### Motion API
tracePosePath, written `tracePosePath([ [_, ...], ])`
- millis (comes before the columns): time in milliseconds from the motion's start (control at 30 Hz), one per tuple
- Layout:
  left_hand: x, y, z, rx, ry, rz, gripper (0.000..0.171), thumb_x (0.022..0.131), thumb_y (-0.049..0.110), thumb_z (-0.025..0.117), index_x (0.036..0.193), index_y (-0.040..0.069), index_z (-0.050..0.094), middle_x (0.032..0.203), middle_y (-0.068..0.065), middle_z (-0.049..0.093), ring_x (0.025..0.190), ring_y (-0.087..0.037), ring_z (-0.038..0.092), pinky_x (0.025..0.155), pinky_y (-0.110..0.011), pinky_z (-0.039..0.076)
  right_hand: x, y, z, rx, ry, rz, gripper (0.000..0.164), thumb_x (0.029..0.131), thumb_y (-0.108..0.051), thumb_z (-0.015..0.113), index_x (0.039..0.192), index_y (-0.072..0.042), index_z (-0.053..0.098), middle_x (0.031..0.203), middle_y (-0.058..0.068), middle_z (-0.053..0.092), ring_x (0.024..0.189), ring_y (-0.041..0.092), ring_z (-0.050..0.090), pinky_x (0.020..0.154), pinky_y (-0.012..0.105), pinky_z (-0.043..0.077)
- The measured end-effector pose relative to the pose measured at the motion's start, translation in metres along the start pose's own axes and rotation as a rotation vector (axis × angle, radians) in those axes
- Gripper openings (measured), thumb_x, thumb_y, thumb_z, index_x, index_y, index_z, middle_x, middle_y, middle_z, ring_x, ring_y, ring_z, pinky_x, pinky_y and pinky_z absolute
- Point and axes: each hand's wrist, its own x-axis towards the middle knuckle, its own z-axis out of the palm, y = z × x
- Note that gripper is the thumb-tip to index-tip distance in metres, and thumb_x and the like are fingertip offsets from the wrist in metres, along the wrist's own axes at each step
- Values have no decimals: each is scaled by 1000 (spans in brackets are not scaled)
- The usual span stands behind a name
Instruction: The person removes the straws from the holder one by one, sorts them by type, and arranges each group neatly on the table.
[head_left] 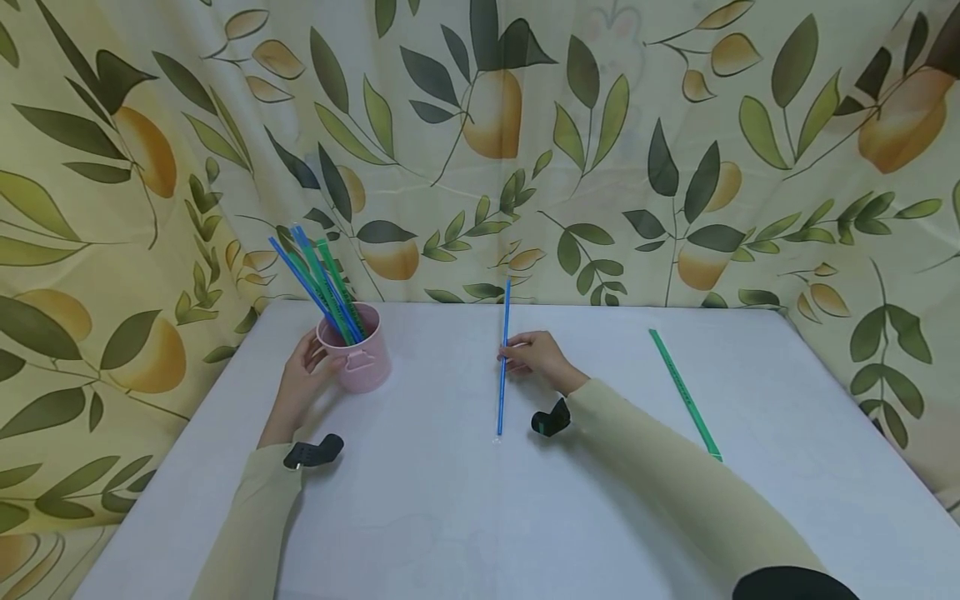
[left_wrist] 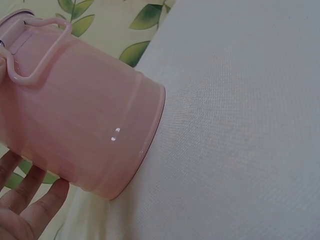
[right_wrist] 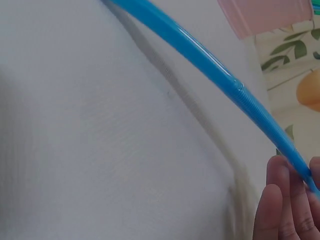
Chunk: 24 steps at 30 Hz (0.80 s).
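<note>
A small pink bucket point(head_left: 365, 367) with a handle on its side stands on the table, several blue and green straws point(head_left: 322, 287) leaning in it. My left hand point(head_left: 303, 371) grips the bucket at its left side, thumb by the handle and fingers around the wall point(left_wrist: 80, 110). Between the thumb and fingers of my right hand point(head_left: 542, 358) is a blue straw point(head_left: 502, 400), pinched around its middle and pointing away from me. The straw's ribbed section point(right_wrist: 250, 102) shows in the right wrist view, with its shadow on the table.
Right of my right hand, a green straw point(head_left: 684, 392) lies slantwise, its near end beside my right sleeve point(head_left: 675, 467). The white tabletop point(head_left: 420, 500) ends at the back against a leaf-and-fruit patterned curtain point(head_left: 450, 200). Black camera mounts point(head_left: 313, 452) sit at both wrists.
</note>
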Motion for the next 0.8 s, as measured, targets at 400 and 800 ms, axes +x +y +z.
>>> tracePosePath([
  [400,0,1,0,-7,-3,5,82,88,32,65,151,13,15,155,-13,24,142,-32,27,117,-46,29,10,10,0,22,-27,37,30,89,-10,63,111,9,59,69,0,68,58,8,64,56,21,58],
  [800,1,0,0,-13,1,-11,83,87,32,66,151,14,16,156,-13,24,142,-31,27,118,-46,28,14,12,2,-97,-30,64,25,85,-12,68,103,5,66,69,3,69,56,8,64,52,19,55],
])
